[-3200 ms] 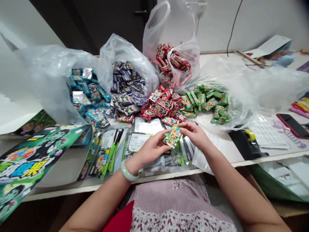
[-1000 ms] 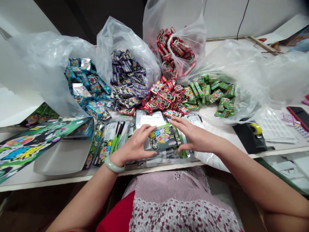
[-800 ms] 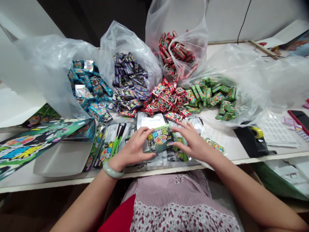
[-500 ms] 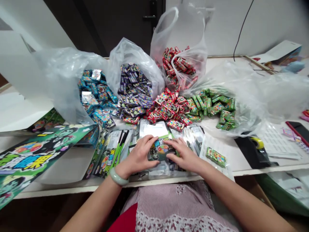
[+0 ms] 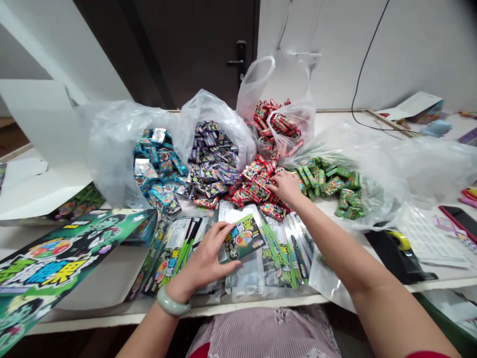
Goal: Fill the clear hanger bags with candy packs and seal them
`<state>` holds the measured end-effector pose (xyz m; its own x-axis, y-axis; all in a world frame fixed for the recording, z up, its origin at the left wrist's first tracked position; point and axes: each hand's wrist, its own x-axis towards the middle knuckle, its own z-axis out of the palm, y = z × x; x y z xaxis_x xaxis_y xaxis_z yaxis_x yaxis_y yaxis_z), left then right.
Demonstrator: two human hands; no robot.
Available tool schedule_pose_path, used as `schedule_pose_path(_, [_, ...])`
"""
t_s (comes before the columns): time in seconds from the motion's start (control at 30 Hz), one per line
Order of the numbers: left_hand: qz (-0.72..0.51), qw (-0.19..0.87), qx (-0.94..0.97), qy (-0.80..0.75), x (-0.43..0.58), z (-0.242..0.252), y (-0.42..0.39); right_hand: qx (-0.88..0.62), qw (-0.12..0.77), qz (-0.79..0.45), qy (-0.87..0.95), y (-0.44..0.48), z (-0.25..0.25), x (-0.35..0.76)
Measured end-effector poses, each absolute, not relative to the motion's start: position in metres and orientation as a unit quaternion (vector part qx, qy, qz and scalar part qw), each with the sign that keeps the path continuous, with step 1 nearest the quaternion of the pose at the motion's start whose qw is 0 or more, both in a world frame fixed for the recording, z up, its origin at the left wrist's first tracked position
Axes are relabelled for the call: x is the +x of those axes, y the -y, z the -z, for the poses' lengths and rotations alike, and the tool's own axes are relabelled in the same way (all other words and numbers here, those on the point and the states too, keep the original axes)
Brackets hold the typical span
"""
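Note:
My left hand (image 5: 207, 259) grips a small green printed pouch (image 5: 243, 243) by its left edge, just above a spread of flat pouches (image 5: 276, 253) on the table. A pale green bangle (image 5: 170, 304) circles that wrist. My right hand (image 5: 284, 186) reaches forward onto the pile of small red packets (image 5: 253, 180), fingers curled down among them; what they hold, if anything, is hidden. Green packets (image 5: 331, 180) lie just right of that hand, purple packets (image 5: 213, 161) to its left.
Blue packets (image 5: 155, 164) spill from a clear bag at the left. A second bag of red packets (image 5: 278, 124) stands behind. An open green printed box (image 5: 55, 253) lies at the left. A black tape dispenser (image 5: 395, 248) and a phone (image 5: 457, 221) sit at the right.
My right hand let go of the green pouch and reached forward to the red packets. My left hand keeps the pouch. The view tilted up.

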<state>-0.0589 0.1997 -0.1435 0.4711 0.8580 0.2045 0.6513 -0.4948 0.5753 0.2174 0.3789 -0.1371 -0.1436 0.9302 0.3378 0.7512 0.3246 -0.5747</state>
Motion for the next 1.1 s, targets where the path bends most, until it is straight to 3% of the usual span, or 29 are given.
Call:
schedule_pose_path(0.23, [-0.266, 0.175, 0.823, -0.471, -0.079, 0.149, -0.204, -0.560, 0.385, -0.274, 0.680, -0.342, 0.133, 0.226])
schedule_pose_path(0.4, [-0.269, 0.157, 0.822, -0.477, -0.079, 0.154, -0.204, -0.505, 0.412, -0.499, 0.571, -0.281, 0.129, 0.227])
schedule_pose_path(0.47, [-0.256, 0.159, 0.831, -0.468, -0.076, 0.154, -0.202, -0.474, 0.438, -0.537, 0.544, -0.262, 0.126, 0.224])
schedule_pose_path(0.6, [-0.242, 0.168, 0.844, -0.448, -0.068, 0.149, -0.197, -0.464, 0.432, -0.466, 0.617, -0.235, 0.121, 0.215])
schedule_pose_path(0.83, [-0.256, 0.141, 0.862, -0.414, -0.064, 0.146, -0.192, -0.478, 0.249, -0.403, 0.740, -0.218, 0.115, 0.215])
schedule_pose_path(1.1, [-0.282, 0.167, 0.844, -0.425, -0.067, 0.149, -0.191, -0.453, 0.310, -0.370, 0.750, -0.220, 0.135, 0.201])
